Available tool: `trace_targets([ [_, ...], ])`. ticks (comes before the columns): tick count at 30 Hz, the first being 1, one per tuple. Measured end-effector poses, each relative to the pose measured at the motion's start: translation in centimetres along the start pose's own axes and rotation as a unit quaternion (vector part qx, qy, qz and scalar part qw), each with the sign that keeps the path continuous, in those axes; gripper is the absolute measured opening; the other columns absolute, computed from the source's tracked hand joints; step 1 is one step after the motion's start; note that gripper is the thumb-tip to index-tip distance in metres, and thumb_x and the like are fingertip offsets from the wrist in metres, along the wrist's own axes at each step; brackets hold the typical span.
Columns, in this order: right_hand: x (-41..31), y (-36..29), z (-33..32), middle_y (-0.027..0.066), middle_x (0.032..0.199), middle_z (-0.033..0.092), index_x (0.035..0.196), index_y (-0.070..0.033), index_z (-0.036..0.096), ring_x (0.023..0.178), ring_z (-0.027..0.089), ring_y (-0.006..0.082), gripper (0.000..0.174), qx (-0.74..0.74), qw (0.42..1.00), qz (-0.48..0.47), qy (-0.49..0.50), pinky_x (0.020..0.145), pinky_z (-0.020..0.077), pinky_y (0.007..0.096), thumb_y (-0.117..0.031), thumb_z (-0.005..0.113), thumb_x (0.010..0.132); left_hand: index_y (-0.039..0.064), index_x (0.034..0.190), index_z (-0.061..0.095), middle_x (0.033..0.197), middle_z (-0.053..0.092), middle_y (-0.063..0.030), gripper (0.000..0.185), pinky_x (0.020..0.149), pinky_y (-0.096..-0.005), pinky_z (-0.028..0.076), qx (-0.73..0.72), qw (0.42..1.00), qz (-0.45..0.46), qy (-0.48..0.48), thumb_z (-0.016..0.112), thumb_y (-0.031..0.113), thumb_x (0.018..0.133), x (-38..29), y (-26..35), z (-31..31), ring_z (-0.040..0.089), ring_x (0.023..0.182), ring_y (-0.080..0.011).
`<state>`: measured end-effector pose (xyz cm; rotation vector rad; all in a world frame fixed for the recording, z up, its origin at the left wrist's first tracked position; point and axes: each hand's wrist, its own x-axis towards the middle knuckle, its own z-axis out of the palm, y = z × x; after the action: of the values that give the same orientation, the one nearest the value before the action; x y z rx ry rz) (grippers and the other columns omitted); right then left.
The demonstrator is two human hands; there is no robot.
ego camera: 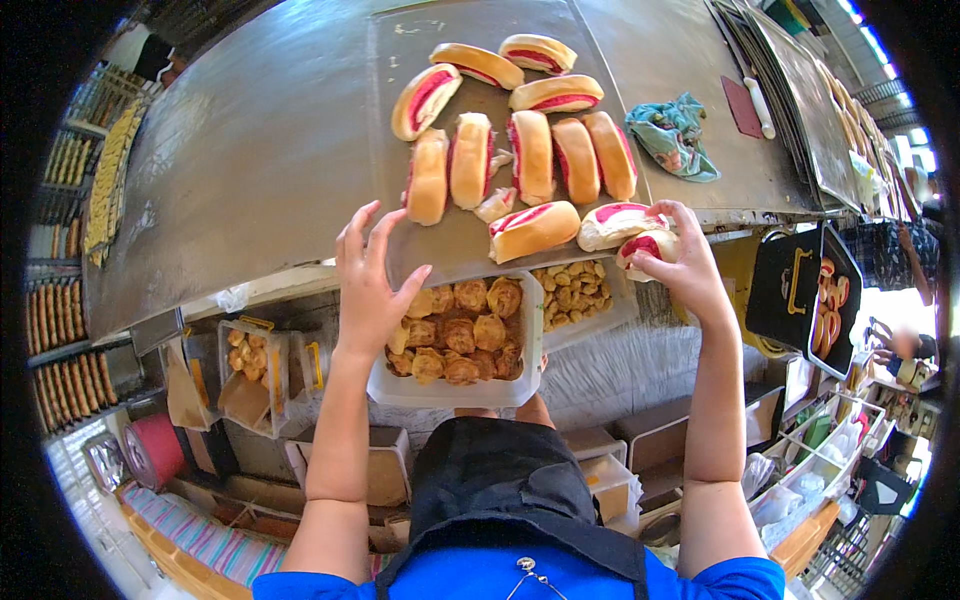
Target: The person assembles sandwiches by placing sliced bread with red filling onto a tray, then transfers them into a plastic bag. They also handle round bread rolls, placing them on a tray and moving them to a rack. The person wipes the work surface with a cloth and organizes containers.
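My right hand [686, 259] is at the front edge of the metal table, thumb and fingers around the end of a small bun piece [646, 246] with red filling. A longer bun [616, 226] with the same filling touches that piece, just under my fingertips. My left hand [375, 277] hangs empty with spread fingers, left of the buns and over the table's front edge. Nearest to it on the tabletop is an upright-lying filled bun [429, 180]. Another bun [534, 231] lies between my hands. Several more filled buns [532, 157] are grouped farther back.
Below the table edge stands a white plastic bin [457, 394] of round browned pastries, beside a tray of small pale pieces [574, 296]. A crumpled teal cloth [673, 139], a dark red scraper [741, 107] and a white-handled knife [759, 109] lie right. A black crate [787, 281] holds buns.
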<state>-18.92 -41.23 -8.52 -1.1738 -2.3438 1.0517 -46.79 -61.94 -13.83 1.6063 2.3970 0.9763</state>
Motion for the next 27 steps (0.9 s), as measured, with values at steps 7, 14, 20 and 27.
trace_targets([
  [7,0.2,-2.4,0.0,0.0122,0.114,0.042,0.100,-0.004,0.051,0.102,0.053,0.0295,0.041,-0.046,0.994,-0.103,0.001,0.090,0.0436,0.0349,0.005,0.065,0.063,0.011,0.116,0.052,0.118,0.047,-0.0091,0.052,0.094,-0.0404,0.038,-0.060,0.996,0.070,0.011,0.073,0.015,0.069,0.2,4.0,0.2,0.046,0.109,-0.0280],
  [14,-1.5,-3.1,-1.1,0.0148,0.124,0.041,0.113,-0.002,0.051,0.109,0.051,0.0345,0.051,-0.200,0.973,-0.092,-0.072,0.089,0.0439,0.0409,0.012,0.054,0.064,0.007,0.108,0.055,0.113,0.054,-0.0096,0.046,0.092,-0.0396,0.041,-0.092,0.989,0.114,-0.019,0.073,0.011,0.067,1.7,7.2,3.9,0.050,0.105,-0.0297],
  [20,-4.1,0.0,0.3,0.0159,0.127,0.044,0.122,0.003,0.046,0.118,0.045,0.0285,0.049,-0.351,0.920,-0.141,-0.100,0.085,0.0421,0.0407,0.004,0.050,0.073,0.007,0.101,0.054,0.106,0.058,-0.0139,0.038,0.093,-0.0401,0.042,-0.113,0.984,0.138,-0.029,0.071,0.006,0.068,3.1,6.9,4.1,0.052,0.107,-0.0318],
  [27,-2.7,-1.8,1.2,0.0200,0.118,0.045,0.112,0.010,0.047,0.102,0.053,0.0359,0.044,-0.299,0.947,-0.085,-0.086,0.080,0.0463,0.0429,0.003,0.053,0.069,0.007,0.107,0.053,0.105,0.059,-0.0129,0.039,0.093,-0.0416,0.041,-0.090,0.978,0.172,-0.071,0.068,0.006,0.071,4.8,6.9,4.3,0.052,0.108,-0.0332],
])
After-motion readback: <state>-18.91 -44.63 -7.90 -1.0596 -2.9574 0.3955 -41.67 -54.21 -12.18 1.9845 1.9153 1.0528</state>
